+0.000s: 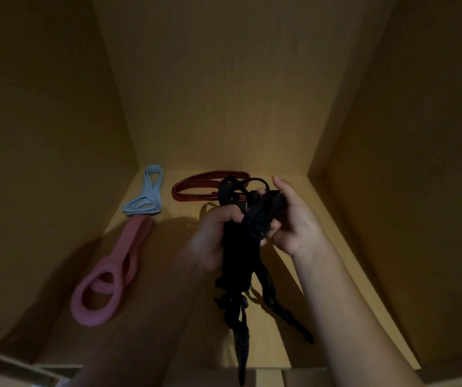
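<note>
Where the bundle sits: a black strap bundle (pixel 238 247) is held up in the air between both hands, its loose tails dangling below the wrists toward the shelf floor (pixel 268 356).
Left grip: the left hand (pixel 213 236) is wrapped round the bundle's upper part, thumb laid across the front.
Right grip: the right hand (pixel 296 219) holds the tangled top just beside the left hand's knuckles, with one digit sticking straight up.
Handling, as judged: light, limp webbing with what may be a small hard buckle near the top. It is likely to sag, swing and snag on itself rather than slip.
Best hold, as judged: the thick gathered middle under the left hand, leaving the right hand to feed loops. The thin tails give no control.
Beyond the hands: a pink band (pixel 107 275) lies flat out to the left hand's outer side, a blue band (pixel 147 194) farther off past it, and a red band (pixel 196 188) just behind the fingertips.
Light: dim, so the knot's detail cannot be told.
</note>
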Action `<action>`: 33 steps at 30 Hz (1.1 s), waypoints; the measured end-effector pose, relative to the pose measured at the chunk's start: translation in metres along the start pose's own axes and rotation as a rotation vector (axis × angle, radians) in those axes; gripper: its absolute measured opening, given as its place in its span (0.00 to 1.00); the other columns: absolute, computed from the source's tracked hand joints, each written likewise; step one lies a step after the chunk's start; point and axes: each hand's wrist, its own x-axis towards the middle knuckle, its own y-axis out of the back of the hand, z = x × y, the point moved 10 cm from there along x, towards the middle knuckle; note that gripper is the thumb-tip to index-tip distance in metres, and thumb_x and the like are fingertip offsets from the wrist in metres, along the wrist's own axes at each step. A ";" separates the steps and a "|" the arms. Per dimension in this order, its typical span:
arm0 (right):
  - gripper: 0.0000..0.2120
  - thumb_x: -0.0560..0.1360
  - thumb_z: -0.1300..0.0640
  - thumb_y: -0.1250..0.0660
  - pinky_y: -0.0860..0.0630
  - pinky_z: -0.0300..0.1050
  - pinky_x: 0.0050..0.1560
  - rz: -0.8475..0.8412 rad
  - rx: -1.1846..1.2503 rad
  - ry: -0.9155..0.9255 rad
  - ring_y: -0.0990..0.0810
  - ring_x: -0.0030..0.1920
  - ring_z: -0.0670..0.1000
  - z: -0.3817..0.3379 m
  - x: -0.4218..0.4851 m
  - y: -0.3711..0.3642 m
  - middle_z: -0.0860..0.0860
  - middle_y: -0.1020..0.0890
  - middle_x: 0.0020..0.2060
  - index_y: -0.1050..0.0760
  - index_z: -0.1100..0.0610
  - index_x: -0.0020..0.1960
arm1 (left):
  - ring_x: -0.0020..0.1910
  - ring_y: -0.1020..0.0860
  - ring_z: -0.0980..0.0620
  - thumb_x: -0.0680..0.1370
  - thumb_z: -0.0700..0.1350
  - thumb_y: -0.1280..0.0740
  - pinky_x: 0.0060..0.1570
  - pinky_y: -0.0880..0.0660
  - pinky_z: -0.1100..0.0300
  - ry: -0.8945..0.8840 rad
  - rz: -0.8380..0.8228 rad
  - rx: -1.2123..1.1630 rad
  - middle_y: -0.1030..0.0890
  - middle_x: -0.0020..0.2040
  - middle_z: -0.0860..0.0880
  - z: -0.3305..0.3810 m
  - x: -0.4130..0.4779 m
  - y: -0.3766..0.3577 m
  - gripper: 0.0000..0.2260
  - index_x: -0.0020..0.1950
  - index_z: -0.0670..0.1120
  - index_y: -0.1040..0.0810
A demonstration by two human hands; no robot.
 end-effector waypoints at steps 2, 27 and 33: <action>0.10 0.74 0.49 0.35 0.23 0.44 0.36 0.065 0.079 -0.017 0.23 0.24 0.48 -0.001 0.004 0.003 0.49 0.20 0.24 0.26 0.56 0.40 | 0.27 0.23 0.51 0.66 0.41 0.43 0.28 0.25 0.64 0.005 0.066 0.037 0.22 0.34 0.43 -0.003 -0.004 0.008 0.14 0.46 0.38 0.23; 0.29 0.71 0.40 0.35 0.24 0.51 0.47 0.325 0.037 -0.074 0.26 0.55 0.57 0.016 0.000 0.049 0.59 0.27 0.57 0.31 0.56 0.65 | 0.17 0.33 0.61 0.58 0.46 0.24 0.23 0.34 0.69 -0.152 -0.115 -0.053 0.24 0.23 0.53 0.020 -0.024 -0.002 0.10 0.32 0.45 0.22; 0.45 0.72 0.29 0.62 0.27 0.49 0.45 0.056 -0.361 -0.197 0.23 0.47 0.55 0.034 -0.023 0.027 0.59 0.21 0.46 0.27 0.64 0.58 | 0.17 0.34 0.61 0.56 0.47 0.24 0.23 0.36 0.68 -0.107 -0.087 -0.051 0.28 0.20 0.54 0.024 -0.024 -0.001 0.10 0.28 0.45 0.23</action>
